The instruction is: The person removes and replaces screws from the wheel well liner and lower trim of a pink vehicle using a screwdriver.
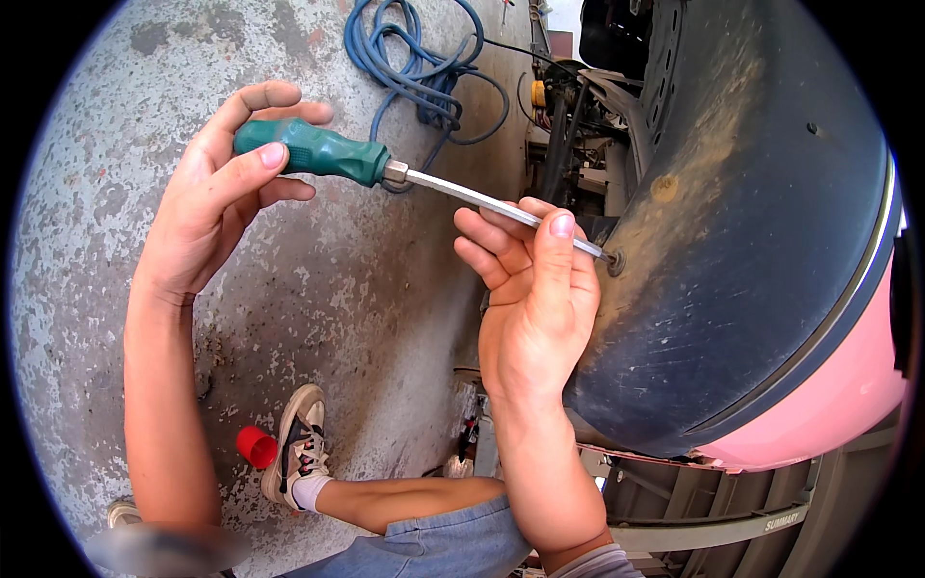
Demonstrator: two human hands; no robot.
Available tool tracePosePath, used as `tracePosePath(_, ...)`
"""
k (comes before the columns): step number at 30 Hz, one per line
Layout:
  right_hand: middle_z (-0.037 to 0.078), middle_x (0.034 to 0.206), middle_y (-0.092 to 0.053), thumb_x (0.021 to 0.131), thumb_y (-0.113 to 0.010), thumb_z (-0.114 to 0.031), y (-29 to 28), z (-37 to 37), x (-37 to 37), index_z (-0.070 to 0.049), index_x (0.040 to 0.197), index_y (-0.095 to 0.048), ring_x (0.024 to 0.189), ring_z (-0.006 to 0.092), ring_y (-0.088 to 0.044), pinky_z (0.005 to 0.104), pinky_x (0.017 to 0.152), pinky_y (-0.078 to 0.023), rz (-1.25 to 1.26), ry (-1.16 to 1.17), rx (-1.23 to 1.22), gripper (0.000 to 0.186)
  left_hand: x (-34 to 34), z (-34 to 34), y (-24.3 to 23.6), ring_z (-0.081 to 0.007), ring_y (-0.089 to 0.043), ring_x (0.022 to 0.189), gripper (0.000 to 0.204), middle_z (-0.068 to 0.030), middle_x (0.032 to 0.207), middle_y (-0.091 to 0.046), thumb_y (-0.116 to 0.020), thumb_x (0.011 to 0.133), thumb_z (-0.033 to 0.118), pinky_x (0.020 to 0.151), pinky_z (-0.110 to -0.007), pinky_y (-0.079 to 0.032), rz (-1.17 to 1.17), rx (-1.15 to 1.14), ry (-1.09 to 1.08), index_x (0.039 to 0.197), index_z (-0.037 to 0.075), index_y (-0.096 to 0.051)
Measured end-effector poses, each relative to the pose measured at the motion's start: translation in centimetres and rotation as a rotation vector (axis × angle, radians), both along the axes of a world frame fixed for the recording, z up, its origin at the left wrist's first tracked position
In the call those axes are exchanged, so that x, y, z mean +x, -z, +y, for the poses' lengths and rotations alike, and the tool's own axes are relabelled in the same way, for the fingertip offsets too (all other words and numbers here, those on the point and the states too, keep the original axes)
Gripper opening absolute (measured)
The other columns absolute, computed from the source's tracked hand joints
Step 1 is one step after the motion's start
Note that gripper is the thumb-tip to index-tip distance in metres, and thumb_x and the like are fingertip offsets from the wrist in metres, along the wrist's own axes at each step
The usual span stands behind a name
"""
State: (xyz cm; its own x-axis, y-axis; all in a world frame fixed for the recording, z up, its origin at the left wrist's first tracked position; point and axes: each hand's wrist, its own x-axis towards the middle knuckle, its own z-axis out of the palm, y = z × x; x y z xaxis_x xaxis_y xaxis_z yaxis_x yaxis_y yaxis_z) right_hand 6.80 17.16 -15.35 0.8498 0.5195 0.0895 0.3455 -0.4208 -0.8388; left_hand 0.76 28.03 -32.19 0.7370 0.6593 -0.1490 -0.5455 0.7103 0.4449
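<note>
left of the panel, the screwdriver meets its fastener, the hose lying behind.

The tip of the screwdriver is hidden where it meets a round part, too small to name. Above the screwdriver, the blue hose gets cut off. Far below it, a gray blob is too blurry to tell.

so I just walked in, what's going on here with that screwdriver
A person's left hand holds the handle of a green screwdriver, while the right hand holds the metal shaft between thumb and fingers. The tip is at a small round fastener in a curved, dirt-streaked dark panel beside pink bodywork. Whether the fastener is turning can't be told. A coiled blue hose lies on the floor.
</note>
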Motion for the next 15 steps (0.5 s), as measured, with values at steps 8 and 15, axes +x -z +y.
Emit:
tracePosePath(8,0.016,0.094,-0.064,0.099,-0.047,-0.03,0.1,0.1,-0.1,0.003,0.101,-0.054,0.086,0.0268,-0.068,0.0347,0.076,-0.056,-0.013,0.002,0.017,0.033,-0.7,1.7,2.5,-0.0094,-0.059,0.068,0.049,-0.0053,0.085,-0.058,-0.051,0.094,0.043,0.057,-0.022,-0.049,0.027,0.212,0.301,0.121,0.002,-0.046)
tracePosePath(15,0.016,0.093,-0.064,0.099,-0.046,-0.031,0.0,0.1,0.0,0.003,0.101,-0.053,0.085,0.0263,-0.068,0.0344,0.075,-0.056,-0.021,0.007,0.02,0.034,0.6,-0.7,-0.4,-0.0087,-0.058,0.06,0.052,-0.0054,0.081,-0.059,-0.051,0.093,0.045,0.053,-0.021,-0.048,0.035,0.02,-0.071,0.12,0.001,-0.046)
